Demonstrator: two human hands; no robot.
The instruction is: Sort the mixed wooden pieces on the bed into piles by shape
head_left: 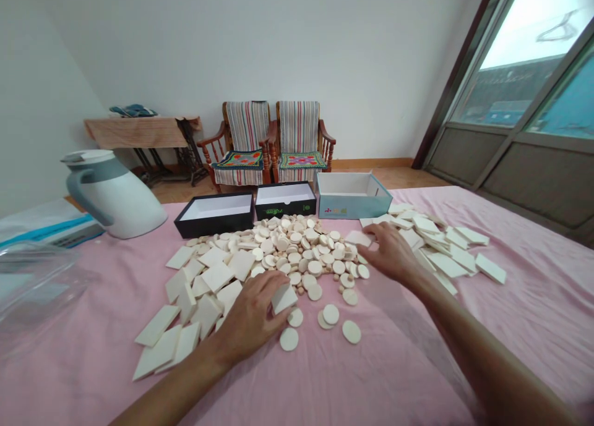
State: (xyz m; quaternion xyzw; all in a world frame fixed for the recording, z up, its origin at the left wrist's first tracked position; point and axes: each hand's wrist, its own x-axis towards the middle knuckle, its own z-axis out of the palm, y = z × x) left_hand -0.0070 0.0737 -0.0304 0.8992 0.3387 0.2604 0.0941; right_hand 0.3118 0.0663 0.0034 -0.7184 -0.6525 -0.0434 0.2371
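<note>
My left hand is closed on a pale wooden square at the near edge of a large pile of round wooden discs. Farther right, my right hand grips another pale wooden square over the pile's right side, between thumb and fingers. Many square tiles lie heaped to the left, partly behind my left hand. More square tiles are heaped to the right, beyond my right forearm. A few loose discs lie in front of the pile.
Behind the pile stand a black box, a second black box and a light blue box, all open-topped. A white and grey jug and a clear plastic container are at left. Pink cloth covers the surface.
</note>
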